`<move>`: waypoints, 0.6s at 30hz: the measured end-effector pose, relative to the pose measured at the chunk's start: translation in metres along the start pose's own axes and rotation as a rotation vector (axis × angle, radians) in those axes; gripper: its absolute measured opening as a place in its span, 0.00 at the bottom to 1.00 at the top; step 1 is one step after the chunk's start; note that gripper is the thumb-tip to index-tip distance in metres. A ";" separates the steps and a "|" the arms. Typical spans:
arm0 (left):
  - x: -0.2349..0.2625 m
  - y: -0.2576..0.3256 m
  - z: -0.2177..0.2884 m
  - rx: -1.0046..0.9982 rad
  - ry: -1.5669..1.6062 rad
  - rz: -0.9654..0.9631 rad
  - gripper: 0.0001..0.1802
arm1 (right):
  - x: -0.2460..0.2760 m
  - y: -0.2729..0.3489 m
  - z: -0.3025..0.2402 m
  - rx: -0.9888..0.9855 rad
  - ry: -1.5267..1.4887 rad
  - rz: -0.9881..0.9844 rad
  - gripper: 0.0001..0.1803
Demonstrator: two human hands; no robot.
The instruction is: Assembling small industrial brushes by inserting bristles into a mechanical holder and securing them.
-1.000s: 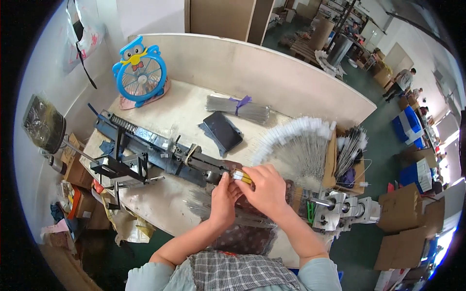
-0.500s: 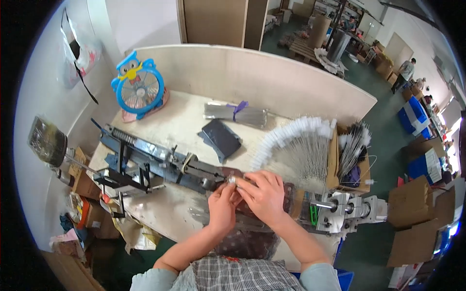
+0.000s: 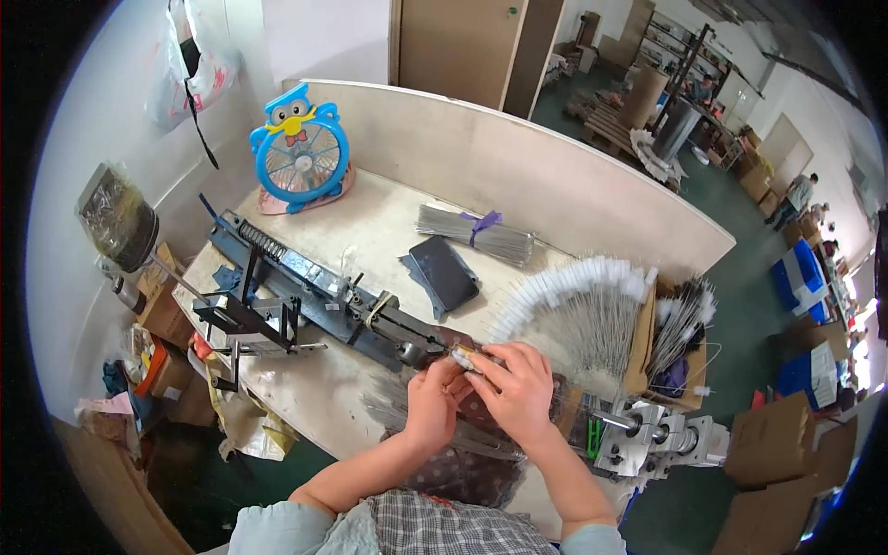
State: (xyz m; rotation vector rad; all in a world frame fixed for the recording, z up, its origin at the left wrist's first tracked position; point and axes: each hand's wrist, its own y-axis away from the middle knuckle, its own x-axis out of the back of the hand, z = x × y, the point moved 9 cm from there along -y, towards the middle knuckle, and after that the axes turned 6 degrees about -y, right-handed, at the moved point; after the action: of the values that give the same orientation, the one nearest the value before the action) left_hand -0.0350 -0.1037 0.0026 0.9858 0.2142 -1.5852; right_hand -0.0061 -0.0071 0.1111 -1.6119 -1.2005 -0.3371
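Nearest to us, our left hand (image 3: 430,407) and right hand (image 3: 518,393) meet at the near edge of the pale wooden workbench (image 3: 388,231). Together their fingertips pinch a small silvery metal piece with a yellowish tip (image 3: 465,357), which sits at the right end of the long dark blue metal jig (image 3: 324,296). Both hands are closed narrowly on that piece, the right hand's fingers curled over it from the right, the left hand's thumb and forefinger touching it from the near side.

Just right of our hands lies a fanned spread of thin wire brushes with white tufted tips (image 3: 578,310), and near right of that a grey metal motor assembly (image 3: 652,439).

Farther in, a black flat phone (image 3: 445,273) lies beside the jig, and beyond it a bundle of grey wires tied with a purple band (image 3: 474,233). At the far left stands a blue owl-shaped desk fan (image 3: 301,153).
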 end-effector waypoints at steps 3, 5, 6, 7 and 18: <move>-0.003 0.002 0.001 0.006 0.018 0.032 0.06 | 0.003 -0.001 -0.001 0.006 0.013 0.030 0.14; 0.002 0.002 -0.001 0.007 0.000 0.044 0.06 | 0.004 0.000 -0.001 -0.011 0.017 0.053 0.15; 0.005 -0.001 -0.004 -0.009 -0.013 0.006 0.06 | 0.003 0.000 -0.002 -0.009 0.022 0.052 0.15; 0.003 -0.003 -0.004 -0.024 -0.026 -0.032 0.06 | 0.003 0.001 -0.001 -0.023 0.034 0.070 0.15; 0.002 -0.001 -0.002 -0.025 0.002 0.012 0.07 | 0.009 0.002 -0.006 0.035 0.073 0.107 0.15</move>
State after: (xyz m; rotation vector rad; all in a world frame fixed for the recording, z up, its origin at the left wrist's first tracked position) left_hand -0.0349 -0.1035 -0.0007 0.9677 0.2290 -1.5667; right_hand 0.0022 -0.0073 0.1192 -1.6128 -1.0553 -0.3027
